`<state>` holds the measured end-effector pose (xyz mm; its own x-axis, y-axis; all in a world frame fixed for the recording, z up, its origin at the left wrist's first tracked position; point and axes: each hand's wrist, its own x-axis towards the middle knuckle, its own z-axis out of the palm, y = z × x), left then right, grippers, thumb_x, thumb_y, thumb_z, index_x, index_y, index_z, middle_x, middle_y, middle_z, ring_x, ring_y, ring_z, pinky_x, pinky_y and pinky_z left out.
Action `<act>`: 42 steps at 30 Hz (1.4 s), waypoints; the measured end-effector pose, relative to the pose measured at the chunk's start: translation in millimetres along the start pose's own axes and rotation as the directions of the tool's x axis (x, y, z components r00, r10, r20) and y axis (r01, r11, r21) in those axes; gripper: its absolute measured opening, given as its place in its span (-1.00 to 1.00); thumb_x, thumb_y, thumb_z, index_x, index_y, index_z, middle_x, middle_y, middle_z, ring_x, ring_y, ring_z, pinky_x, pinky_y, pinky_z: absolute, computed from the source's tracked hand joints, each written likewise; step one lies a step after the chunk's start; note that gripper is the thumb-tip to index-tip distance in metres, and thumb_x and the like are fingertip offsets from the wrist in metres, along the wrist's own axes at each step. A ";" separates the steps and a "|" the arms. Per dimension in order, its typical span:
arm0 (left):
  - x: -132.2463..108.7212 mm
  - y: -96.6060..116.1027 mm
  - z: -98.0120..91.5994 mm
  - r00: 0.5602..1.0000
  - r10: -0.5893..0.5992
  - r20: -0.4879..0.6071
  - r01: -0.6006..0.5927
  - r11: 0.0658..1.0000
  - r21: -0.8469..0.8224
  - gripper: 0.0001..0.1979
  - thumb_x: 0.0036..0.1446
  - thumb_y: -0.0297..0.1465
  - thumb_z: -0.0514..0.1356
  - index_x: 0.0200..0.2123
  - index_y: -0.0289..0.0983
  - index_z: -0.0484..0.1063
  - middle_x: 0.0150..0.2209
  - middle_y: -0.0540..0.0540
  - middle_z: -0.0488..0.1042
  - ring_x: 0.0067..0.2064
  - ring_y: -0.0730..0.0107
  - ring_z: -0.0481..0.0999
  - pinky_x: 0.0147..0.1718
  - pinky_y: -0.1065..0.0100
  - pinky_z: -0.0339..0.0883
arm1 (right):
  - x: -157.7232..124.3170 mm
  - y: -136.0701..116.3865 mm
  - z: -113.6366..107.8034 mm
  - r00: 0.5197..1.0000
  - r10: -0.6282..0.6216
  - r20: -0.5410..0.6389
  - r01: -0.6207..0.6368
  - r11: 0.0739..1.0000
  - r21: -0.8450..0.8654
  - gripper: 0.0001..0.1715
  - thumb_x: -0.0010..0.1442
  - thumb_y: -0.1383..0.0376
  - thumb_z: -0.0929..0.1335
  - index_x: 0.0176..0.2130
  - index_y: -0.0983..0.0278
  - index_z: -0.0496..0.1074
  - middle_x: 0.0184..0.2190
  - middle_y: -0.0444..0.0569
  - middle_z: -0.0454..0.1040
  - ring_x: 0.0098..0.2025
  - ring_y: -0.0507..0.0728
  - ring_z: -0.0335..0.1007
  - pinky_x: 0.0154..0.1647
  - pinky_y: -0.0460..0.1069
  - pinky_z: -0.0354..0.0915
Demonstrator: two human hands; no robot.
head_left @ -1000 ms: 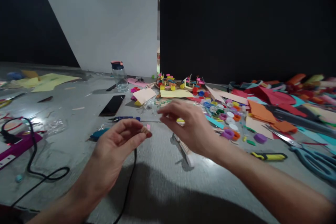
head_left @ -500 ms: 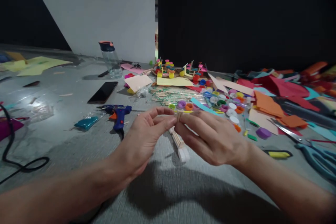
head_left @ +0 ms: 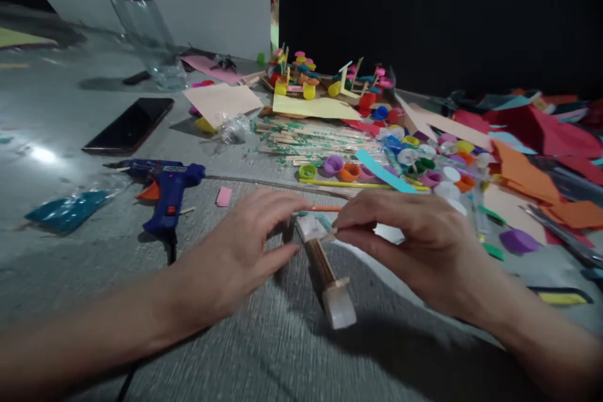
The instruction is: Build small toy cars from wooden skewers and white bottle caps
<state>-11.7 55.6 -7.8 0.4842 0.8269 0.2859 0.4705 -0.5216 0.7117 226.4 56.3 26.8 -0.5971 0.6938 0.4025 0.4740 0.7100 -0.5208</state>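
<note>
A small model of wooden sticks [head_left: 320, 260] with white bottle caps at both ends lies on the table between my hands. My left hand [head_left: 249, 251] is just left of its far end, thumb and fingers apart, holding nothing I can see. On the other side, my right hand [head_left: 414, 239] pinches a small pale piece of wooden stick [head_left: 330, 235] close to the far white cap [head_left: 308, 227]. Behind the fingertips lie an orange stick [head_left: 325, 208] and a bluish strip, partly hidden.
A blue hot glue gun [head_left: 169, 191] with a black cord lies at left, near a phone [head_left: 129, 125] and a bag of teal material [head_left: 68, 210]. A bottle [head_left: 144, 31] stands behind. Bottle caps [head_left: 348, 171], bundled sticks [head_left: 301, 138], coloured paper [head_left: 532, 176] and scissors [head_left: 565, 235] lie beyond and right.
My hands were together, pinching small wooden sticks above the model; now they are apart and lower. My left fingers have opened. The view has moved closer to the table.
</note>
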 end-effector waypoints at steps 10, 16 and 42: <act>4.5 -22.1 9.0 0.997 0.079 0.003 -0.079 0.995 0.056 -0.68 0.23 -0.49 0.21 0.04 -0.13 0.49 0.01 -0.05 0.56 0.10 0.12 0.47 0.12 0.07 0.38 | 1.5 -0.3 6.1 0.994 -0.019 0.106 0.027 0.997 -0.078 -0.94 0.33 0.41 0.38 -0.20 0.31 0.50 -0.28 -0.04 0.55 -0.22 0.07 0.50 -0.25 -0.04 0.42; 4.4 -22.3 13.7 0.993 0.112 -0.034 -0.110 0.992 0.060 -0.71 0.24 -0.51 0.19 0.01 -0.19 0.49 -0.02 -0.07 0.56 0.09 0.18 0.47 0.10 0.11 0.38 | 1.7 0.5 7.1 0.992 -0.022 0.126 0.040 0.990 -0.137 -0.94 0.34 0.38 0.38 -0.22 0.30 0.49 -0.30 -0.05 0.55 -0.26 0.06 0.49 -0.27 -0.04 0.42; 3.4 -20.3 13.9 0.992 0.119 -0.047 -0.113 0.987 0.115 -0.73 0.24 -0.50 0.21 0.00 -0.21 0.48 -0.03 -0.06 0.56 0.09 0.20 0.46 0.11 0.14 0.35 | 4.0 0.5 11.8 0.978 -0.074 0.193 0.111 0.975 -0.191 -0.84 0.38 0.42 0.31 -0.18 0.37 0.51 -0.20 0.04 0.55 -0.21 0.08 0.49 -0.24 -0.03 0.39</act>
<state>-9.3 66.1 -30.3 0.5017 0.7678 0.3984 0.4947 -0.6325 0.5960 216.7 58.0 19.3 -0.7440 0.6034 0.2869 0.5197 0.7925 -0.3192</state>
